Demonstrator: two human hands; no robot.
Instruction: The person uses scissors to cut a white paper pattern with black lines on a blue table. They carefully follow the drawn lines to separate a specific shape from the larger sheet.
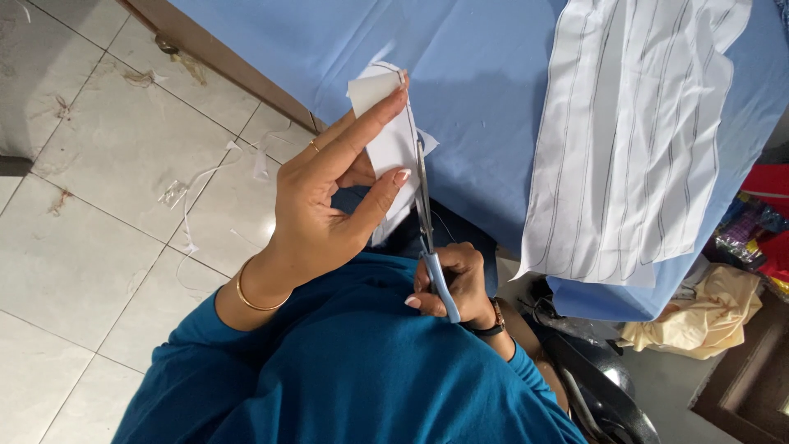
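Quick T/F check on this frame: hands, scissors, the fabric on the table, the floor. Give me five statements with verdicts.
1. The left hand holds a small white fabric piece. True.
2. The right hand grips scissors with red handles. False: the handles are light blue.
3. A large white striped fabric piece lies on the blue cloth covering the table. True.
4. The scissors lie on the floor. False: they are held up against the small white piece.
5. Thread and fabric scraps litter the tiled floor. True.
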